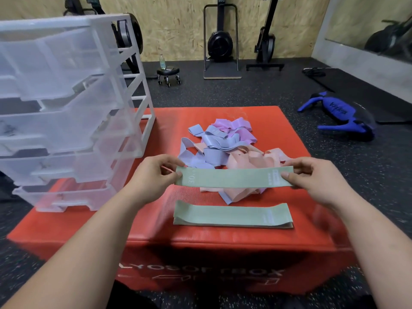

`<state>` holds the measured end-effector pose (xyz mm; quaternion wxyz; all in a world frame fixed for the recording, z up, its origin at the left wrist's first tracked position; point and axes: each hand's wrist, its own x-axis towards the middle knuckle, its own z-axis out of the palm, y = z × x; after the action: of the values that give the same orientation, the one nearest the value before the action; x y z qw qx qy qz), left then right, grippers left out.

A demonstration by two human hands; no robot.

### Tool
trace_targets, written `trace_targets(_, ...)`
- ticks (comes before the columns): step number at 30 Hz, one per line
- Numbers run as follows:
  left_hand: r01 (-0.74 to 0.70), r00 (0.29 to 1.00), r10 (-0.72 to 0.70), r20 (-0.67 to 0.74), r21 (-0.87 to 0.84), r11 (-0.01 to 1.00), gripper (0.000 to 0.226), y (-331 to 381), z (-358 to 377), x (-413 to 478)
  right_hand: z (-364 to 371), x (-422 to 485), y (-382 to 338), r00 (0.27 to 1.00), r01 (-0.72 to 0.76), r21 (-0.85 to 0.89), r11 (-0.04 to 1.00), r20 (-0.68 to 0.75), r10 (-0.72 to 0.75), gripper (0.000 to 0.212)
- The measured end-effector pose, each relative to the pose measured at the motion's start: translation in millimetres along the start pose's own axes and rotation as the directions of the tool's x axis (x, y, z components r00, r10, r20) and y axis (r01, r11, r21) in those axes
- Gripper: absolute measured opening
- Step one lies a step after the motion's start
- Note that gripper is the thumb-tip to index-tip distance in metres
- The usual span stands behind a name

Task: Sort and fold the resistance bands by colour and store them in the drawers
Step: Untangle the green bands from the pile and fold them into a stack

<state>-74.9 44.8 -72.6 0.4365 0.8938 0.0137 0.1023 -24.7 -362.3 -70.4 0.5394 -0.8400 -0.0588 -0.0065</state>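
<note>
**Left hand (153, 175) and right hand (316, 177) pinching a green band (234, 178)**

It ran 9 to 3, held off the red bench (156, 224). The green stack (231, 215) lay at 6 of it, parallel, equally near both hands; the drawers (66, 121) stood at 10.

Left hand (156, 175), right hand (316, 177) — fingers (287, 175) pinched.

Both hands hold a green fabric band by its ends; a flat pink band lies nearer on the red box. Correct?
Not pink: head view shows the nearer flat band on the red padded box is green. The left hand and right hand hold the green fabric band.
</note>
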Motion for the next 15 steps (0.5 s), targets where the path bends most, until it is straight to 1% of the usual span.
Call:
trace_targets(2,-0.002,0.999,0.000,0.033,0.074,0.997,0.033,-1,-2,-10,0,-12,-2,1.000,-0.010,-0.010,1.000,0.003,0.010,0.021)
trace_targets(4,-0.006,0.998,-0.002,0.064,0.129,0.992,0.029,0,-3,-19,0,-23,-4,0.999,-0.028,-0.052,0.998,0.022,0.030,0.022)
trace_targets(6,-0.024,0.995,0.005,0.099,0.194,0.981,0.026,3,-2,-26,2,-29,-2,0.998,-0.029,-0.181,0.983,0.045,0.038,0.023)
trace_targets(8,-0.045,0.992,0.011,0.129,0.261,0.964,0.025,5,-2,-32,4,-34,-3,0.998,-0.013,-0.356,0.934,0.056,0.035,0.022)
trace_targets(9,-0.056,0.990,0.017,0.139,0.287,0.956,0.023,6,-2,-35,5,-37,-4,0.998,-0.007,-0.411,0.912,0.056,0.033,0.022)
trace_targets(13,-0.109,0.986,0.055,0.161,0.354,0.929,0.011,4,1,-44,9,-43,-8,0.998,0.038,-0.526,0.850,0.070,-0.001,0.022)
trace_targets(15,-0.156,0.978,0.086,0.189,0.393,0.906,0.010,0,7,-45,12,-44,-6,0.997,0.059,-0.575,0.816,0.080,-0.016,0.023)
